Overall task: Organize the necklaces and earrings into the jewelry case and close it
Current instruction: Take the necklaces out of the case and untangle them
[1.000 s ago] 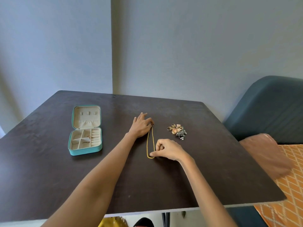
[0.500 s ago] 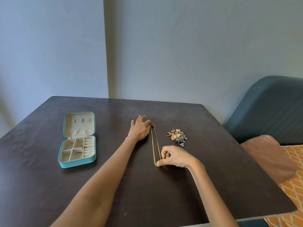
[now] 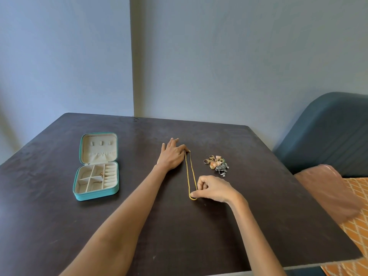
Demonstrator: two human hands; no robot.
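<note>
1. The teal jewelry case [image 3: 96, 193] lies open on the left of the dark table [image 3: 49, 226], its lid flat behind the tray. The lid's lining shows small tabs and a gathered pocket, too small to tell more. The tray is split into compartments with a ribbed strip on its right; something small and gold sits near the middle divider, but what it is cannot be told.
2. The left hand [image 3: 172, 156] rests flat on the table, fingers straight, one fingertip pressing the far end of the gold necklace [image 3: 189, 174]; the clasp there is barely visible.
3. The necklace lies stretched as a narrow doubled loop between the two hands, well apart from the case.
4. The right hand [image 3: 212, 188] has curled fingers and pinches the loop's near end against the table.
5. A pile of earrings [image 3: 217, 165] lies just right of the necklace; single pieces blur together.
6. A blue chair [image 3: 328, 132] is cut off at the right edge.
</note>
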